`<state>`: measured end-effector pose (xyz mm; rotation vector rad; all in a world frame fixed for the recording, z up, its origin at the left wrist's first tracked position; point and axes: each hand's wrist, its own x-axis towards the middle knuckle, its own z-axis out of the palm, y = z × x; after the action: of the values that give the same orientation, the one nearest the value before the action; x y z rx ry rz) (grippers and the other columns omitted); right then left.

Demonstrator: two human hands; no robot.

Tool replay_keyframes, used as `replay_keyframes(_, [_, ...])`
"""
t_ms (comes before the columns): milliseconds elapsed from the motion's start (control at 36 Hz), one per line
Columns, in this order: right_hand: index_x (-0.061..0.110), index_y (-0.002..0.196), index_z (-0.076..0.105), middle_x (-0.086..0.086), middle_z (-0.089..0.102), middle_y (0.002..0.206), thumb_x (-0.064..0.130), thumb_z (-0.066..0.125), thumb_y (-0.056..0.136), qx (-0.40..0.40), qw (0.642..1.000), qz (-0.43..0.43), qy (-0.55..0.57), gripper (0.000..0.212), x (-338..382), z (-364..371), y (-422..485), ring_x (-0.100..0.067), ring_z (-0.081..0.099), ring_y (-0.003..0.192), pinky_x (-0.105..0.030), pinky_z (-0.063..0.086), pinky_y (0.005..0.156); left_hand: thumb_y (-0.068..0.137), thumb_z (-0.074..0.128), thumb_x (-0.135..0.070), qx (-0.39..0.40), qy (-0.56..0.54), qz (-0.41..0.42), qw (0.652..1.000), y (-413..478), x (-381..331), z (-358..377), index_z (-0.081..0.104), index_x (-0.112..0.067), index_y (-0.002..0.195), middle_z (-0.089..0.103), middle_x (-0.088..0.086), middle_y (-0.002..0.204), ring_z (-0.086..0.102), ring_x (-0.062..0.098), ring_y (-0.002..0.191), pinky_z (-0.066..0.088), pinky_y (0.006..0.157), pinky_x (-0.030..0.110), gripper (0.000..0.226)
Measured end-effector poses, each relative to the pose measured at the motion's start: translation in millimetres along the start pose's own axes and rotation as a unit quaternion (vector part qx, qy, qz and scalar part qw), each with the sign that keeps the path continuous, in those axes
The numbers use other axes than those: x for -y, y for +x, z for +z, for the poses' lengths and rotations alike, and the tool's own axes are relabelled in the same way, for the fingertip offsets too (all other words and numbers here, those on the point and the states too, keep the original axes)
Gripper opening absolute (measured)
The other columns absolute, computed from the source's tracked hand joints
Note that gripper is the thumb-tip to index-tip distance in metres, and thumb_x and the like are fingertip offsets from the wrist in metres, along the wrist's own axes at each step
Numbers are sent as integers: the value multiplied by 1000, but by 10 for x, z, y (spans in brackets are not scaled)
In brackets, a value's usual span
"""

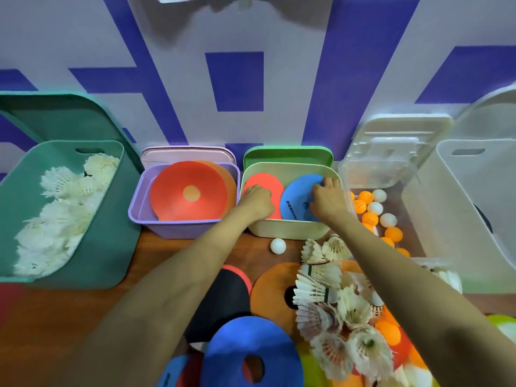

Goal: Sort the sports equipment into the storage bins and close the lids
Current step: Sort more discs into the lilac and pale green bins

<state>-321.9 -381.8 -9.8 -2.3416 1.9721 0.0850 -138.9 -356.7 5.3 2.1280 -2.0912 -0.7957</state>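
Cream bin point(290, 233) at tabletop's point(167, 247) far edge, my right hand point(328, 198) clamping fingers on blue disc point(296, 199), left hand point(258, 202) pressing red disc point(276, 185), fingers' grip unclear.

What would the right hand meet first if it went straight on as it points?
The right hand, touching the blue disc, points forward; it would probably meet the back wall of the pale green bin next, though depth is unclear.

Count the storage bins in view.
5: teal bin far left, purple bin beside it, cream bin in the middle, clear bin with ping-pong balls, white bin far right. More may sit outside the frame.
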Motion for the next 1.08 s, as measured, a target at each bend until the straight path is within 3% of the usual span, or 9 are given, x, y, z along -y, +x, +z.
replay_keyframes(139, [6,124,57,-18,42,136,15,54,90,-9,995,1,101,35,209,-137,-269,-36,34,127,-40,33,102,89,50,-10,-73,-28,29,997,-407,19,-59,57,-11,126,49,14,134,39,29,129,28,106,29,39])
replay_keyframes(278, [8,114,64,-14,55,122,15,59,88,-41,960,-66,269,27,562,-344,-753,-31,49,114,-35,39,93,88,51,-13,-169,-68,46,982,-1104,161,-104,62,-15,115,53,5,125,45,26,120,39,99,36,29])
replay_keyframes(444, [5,105,65,-7,64,101,9,62,87,68,902,-177,387,19,1121,-354,-1351,-14,55,88,-14,37,72,85,58,-14,-169,-110,-79,976,-1748,771,147,67,-17,101,60,4,109,61,24,100,47,89,34,19])
replay_keyframes(583, [5,109,62,-9,64,110,16,66,86,165,909,-182,336,26,1514,53,-1459,-14,54,90,-17,36,75,82,60,-15,-103,-99,-174,974,-1969,1291,524,65,-14,108,58,11,114,55,30,108,45,92,35,26])
replay_keyframes(722, [4,110,56,-16,58,116,23,65,86,206,935,-118,263,33,1727,389,-1397,-30,55,105,-29,40,83,79,63,-18,-23,-126,-253,959,-2063,1600,716,61,-6,115,60,15,121,56,32,112,46,94,36,39])
replay_keyframes(889, [6,127,42,-17,41,131,29,67,81,248,949,-71,180,57,1903,644,-1373,-35,42,121,-36,38,99,78,67,-7,-15,-333,-342,879,-2209,1715,857,47,3,127,55,16,124,54,29,113,46,89,34,53])
replay_keyframes(972, [7,130,39,-13,34,132,29,67,81,248,955,-55,156,60,1950,699,-1360,-33,32,125,-40,36,103,82,65,-3,-5,-418,-355,836,-2247,1683,887,54,-12,93,55,13,106,56,24,95,47,75,31,18])
replay_keyframes(1028, [8,129,39,-12,32,132,27,68,80,243,957,-47,154,60,1963,712,-1344,-32,30,126,-43,37,104,83,64,-1,-4,-450,-358,818,-2230,1691,927,45,-19,75,52,12,96,52,19,78,43,64,26,27])
replay_keyframes(1083, [8,129,39,-13,33,132,26,67,81,242,957,-47,153,59,1963,721,-1325,-32,30,126,-43,37,103,83,63,1,-15,-452,-356,818,-2223,1689,948,46,-17,75,51,13,95,50,16,69,41,61,26,26])
